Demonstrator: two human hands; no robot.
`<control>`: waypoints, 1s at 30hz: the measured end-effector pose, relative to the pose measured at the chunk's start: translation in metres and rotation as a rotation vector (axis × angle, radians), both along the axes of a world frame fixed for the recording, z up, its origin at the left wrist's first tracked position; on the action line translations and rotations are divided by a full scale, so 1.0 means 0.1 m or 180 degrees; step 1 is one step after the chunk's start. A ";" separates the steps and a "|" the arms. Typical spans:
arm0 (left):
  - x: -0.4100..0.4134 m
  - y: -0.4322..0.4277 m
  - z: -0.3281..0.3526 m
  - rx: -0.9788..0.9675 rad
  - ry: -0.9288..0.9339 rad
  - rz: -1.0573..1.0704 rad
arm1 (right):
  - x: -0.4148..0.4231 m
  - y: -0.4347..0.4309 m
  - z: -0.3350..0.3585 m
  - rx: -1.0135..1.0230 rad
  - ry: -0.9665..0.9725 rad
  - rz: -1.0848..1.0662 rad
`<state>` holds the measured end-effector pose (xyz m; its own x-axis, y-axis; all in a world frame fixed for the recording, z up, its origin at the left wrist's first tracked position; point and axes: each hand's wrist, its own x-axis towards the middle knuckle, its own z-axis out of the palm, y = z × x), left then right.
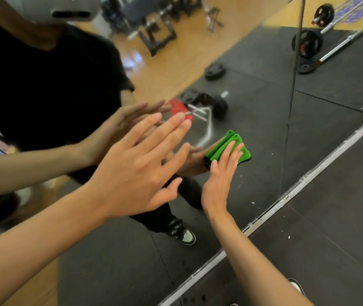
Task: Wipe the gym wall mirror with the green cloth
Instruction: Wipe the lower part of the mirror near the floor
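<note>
The gym wall mirror [264, 111] fills most of the view and shows my own reflection. A folded green cloth [222, 149] lies flat against the glass, low and right of centre. My right hand [220, 180] presses it to the mirror with straight fingers spread over the cloth. My left hand [140, 168] is held up in front of the glass with fingers straight and spread, holding nothing. I cannot tell whether its fingertips touch the mirror.
The mirror's metal bottom rail [297, 180] runs diagonally from lower left to upper right above black rubber floor mats [335, 239]. Reflected in the glass are weight plates, a barbell [308, 44], benches and a wooden floor. A vertical seam [293, 85] divides the mirror panels.
</note>
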<state>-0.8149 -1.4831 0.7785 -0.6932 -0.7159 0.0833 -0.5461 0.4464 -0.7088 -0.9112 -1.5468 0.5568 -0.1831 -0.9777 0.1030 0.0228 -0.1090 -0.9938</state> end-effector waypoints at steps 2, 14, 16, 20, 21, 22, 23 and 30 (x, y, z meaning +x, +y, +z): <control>0.15 0.21 -0.11 0.0109 -0.0068 0.0179 | 0.01 -0.02 -0.01 -0.0011 -0.0030 -0.0039; 1.04 1.09 -0.36 -0.0005 -0.0574 0.0789 | 0.21 -0.01 -0.06 -0.0047 0.0113 -0.0332; 1.14 1.06 -0.40 -0.0114 -0.0841 0.0775 | 0.29 0.12 -0.12 -0.0009 0.0065 -0.0275; 1.24 1.03 -0.50 -0.0345 -0.1262 0.0653 | 0.69 0.78 -0.41 0.0010 0.0207 0.0038; 1.24 1.02 -0.51 -0.0365 -0.1304 0.0636 | 0.87 1.04 -0.53 -0.0218 0.0423 0.0188; 1.24 1.02 -0.50 -0.0390 -0.1347 0.0631 | 1.04 1.31 -0.63 -0.0407 0.0594 0.0361; 1.24 1.02 -0.49 -0.0404 -0.1392 0.0645 | 1.16 1.57 -0.69 -0.0419 0.0695 0.0541; 1.39 0.89 -0.50 -0.0766 -0.1604 0.0457 | 0.73 0.91 -0.83 -0.0648 0.1358 0.0133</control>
